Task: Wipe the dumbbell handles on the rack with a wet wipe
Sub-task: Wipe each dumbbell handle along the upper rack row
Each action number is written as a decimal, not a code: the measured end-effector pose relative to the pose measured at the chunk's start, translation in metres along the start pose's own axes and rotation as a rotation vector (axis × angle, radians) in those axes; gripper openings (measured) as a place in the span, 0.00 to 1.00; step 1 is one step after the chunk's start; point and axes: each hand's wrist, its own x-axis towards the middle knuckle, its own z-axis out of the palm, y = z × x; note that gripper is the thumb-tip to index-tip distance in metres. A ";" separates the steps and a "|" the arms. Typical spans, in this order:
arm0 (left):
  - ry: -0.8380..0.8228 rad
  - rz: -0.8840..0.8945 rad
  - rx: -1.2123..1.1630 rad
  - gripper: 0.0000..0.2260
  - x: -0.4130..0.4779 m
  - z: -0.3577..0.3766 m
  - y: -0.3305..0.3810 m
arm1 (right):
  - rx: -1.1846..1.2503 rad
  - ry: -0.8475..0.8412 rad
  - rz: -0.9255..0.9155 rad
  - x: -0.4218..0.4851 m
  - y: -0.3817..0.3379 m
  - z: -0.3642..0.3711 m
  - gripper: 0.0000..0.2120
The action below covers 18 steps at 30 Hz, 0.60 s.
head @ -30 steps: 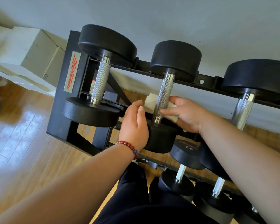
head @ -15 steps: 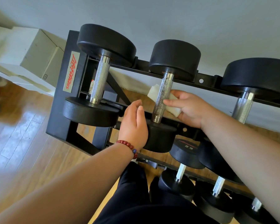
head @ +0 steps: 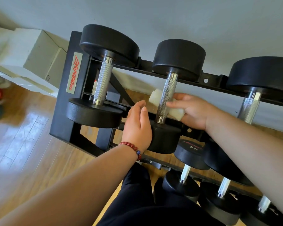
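Right hand (head: 194, 111), its grip pinching the wet wipe (head: 155, 97), has slid up the middle dumbbell handle (head: 167, 95); left hand (head: 137, 126) rests spread; other handles seemingly remain.

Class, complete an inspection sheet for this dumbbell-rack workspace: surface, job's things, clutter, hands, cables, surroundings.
Surface: black dumbbell rack, three dumbbells on its top tier.
Job's things: wet wipe wrapped behind the middle dumbbell handle.
Clutter: white boxes beside the rack's left end.
Hands: right hand holds the wipe against the handle; left hand rests open on that dumbbell's near head.
Cables: nothing seen.
Surroundings: wooden floor, grey wall.
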 end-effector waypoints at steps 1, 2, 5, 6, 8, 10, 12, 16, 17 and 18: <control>0.007 -0.002 -0.002 0.18 0.000 0.000 0.000 | 0.087 0.046 -0.041 0.002 -0.006 0.001 0.16; 0.011 -0.004 0.000 0.18 0.000 0.001 0.000 | 0.152 0.082 -0.075 0.005 -0.010 0.002 0.14; 0.004 -0.006 0.004 0.18 0.000 0.001 0.000 | 0.137 0.074 -0.048 0.001 0.001 0.006 0.14; 0.001 -0.005 0.003 0.18 0.000 0.001 0.000 | 0.072 0.042 -0.005 -0.003 0.009 0.006 0.15; -0.001 -0.005 0.007 0.19 0.000 0.001 -0.001 | -0.005 -0.003 0.057 -0.011 0.015 0.006 0.15; 0.000 -0.008 0.006 0.18 0.000 0.001 0.000 | 0.036 0.020 0.034 -0.009 0.006 0.005 0.14; 0.001 -0.008 0.010 0.18 0.000 0.001 0.000 | 0.150 0.089 -0.029 -0.001 -0.007 0.004 0.14; -0.001 -0.010 0.014 0.19 0.000 0.000 0.001 | 0.070 0.088 -0.014 -0.001 0.000 0.007 0.14; -0.001 -0.010 0.015 0.19 -0.001 0.000 0.001 | 0.008 0.043 0.030 -0.007 0.003 0.007 0.14; -0.002 -0.011 0.017 0.19 -0.001 0.000 0.002 | -0.025 0.001 0.069 -0.011 0.004 0.007 0.14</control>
